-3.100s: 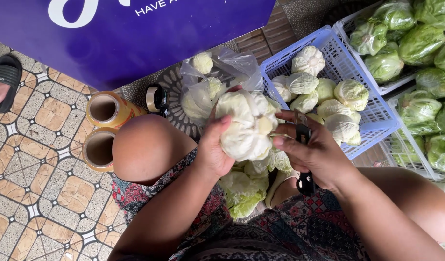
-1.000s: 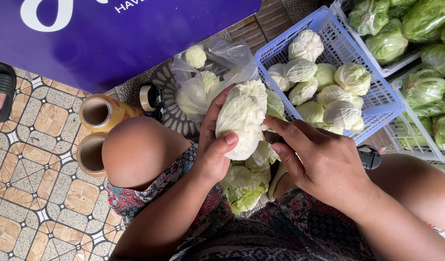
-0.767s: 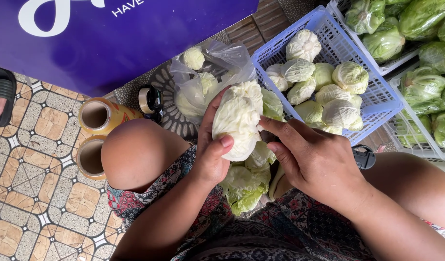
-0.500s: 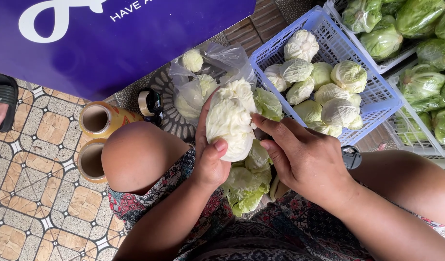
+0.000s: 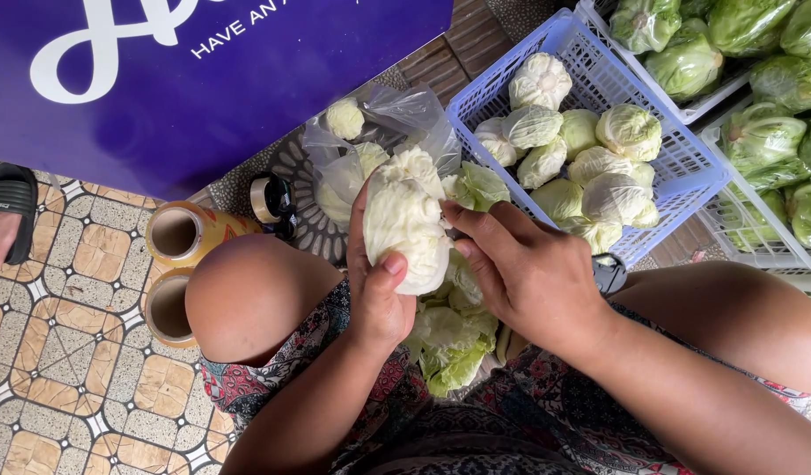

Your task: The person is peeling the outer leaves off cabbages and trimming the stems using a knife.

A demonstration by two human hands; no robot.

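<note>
My left hand (image 5: 376,295) grips a pale trimmed cabbage (image 5: 405,220) from the left side, thumb across its lower front. My right hand (image 5: 520,273) rests against the cabbage's right side, fingers curled onto it. A black knife handle (image 5: 609,272) shows just behind my right wrist; I cannot tell whether the hand holds it. Loose green leaves (image 5: 449,339) lie heaped under the cabbage between my knees.
A blue plastic basket (image 5: 678,167) at the right holds several trimmed cabbages. White crates of untrimmed green cabbages (image 5: 766,79) stand at the far right. A clear bag (image 5: 379,149) with cabbages, two film rolls (image 5: 181,233) and a purple banner (image 5: 203,79) lie ahead and left.
The cabbage has been turned in my hands and tilted upright. My right hand, earlier with the knife by the cabbage, now lies flat against its side.
</note>
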